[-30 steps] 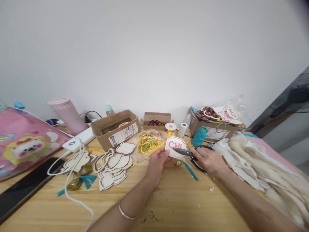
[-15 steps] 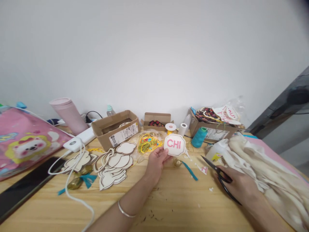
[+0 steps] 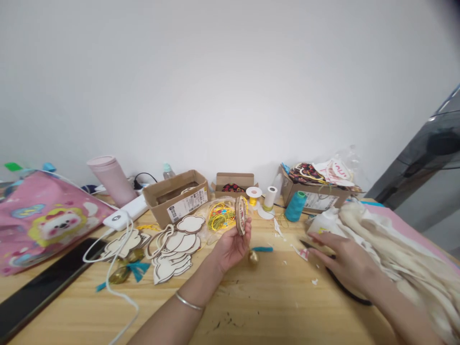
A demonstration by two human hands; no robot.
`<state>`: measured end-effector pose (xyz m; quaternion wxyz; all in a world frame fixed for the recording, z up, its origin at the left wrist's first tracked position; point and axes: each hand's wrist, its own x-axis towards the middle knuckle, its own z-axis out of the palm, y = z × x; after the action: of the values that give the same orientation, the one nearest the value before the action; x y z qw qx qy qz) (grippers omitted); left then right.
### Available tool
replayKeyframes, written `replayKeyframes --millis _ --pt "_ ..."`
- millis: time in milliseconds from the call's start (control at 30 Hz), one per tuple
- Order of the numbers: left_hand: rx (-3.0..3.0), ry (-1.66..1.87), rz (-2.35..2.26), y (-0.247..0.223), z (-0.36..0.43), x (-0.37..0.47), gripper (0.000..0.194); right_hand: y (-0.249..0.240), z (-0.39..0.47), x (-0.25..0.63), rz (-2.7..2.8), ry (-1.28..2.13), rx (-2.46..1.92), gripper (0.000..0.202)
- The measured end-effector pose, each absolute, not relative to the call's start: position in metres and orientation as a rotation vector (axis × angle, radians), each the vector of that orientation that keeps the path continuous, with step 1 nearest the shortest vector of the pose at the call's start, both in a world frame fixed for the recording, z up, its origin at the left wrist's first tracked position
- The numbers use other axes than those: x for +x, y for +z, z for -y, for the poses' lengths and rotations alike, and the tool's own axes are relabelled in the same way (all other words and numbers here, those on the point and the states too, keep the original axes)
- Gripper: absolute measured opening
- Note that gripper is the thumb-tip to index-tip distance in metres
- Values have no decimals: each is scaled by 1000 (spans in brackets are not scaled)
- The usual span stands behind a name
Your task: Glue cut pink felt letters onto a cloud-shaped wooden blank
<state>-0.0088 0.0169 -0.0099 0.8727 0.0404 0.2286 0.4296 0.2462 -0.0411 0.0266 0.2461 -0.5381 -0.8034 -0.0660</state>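
The left hand pinches a wooden tag between thumb and fingers, holding it upright and edge-on above the middle of the bench. A small gold bell lies just beside that hand. The right hand rests flat, fingers spread, on black scissors lying near the bench's right edge, beside a heap of cream fabric. A teal thread spool stands toward the far edge, and blank wooden cutouts lie left of centre.
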Motion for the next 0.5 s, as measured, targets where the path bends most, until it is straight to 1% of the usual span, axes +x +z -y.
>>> replayKeyframes --millis 167,333,500 --pt "67 877 -370 -15 -16 -17 14 34 16 189 2032 60 -1270 25" --pt "117 873 -367 -18 -14 -19 17 15 -6 149 1828 303 -1134 22" --pt "70 795 -329 -16 -12 -15 12 -15 -8 142 1669 201 -1100 21"
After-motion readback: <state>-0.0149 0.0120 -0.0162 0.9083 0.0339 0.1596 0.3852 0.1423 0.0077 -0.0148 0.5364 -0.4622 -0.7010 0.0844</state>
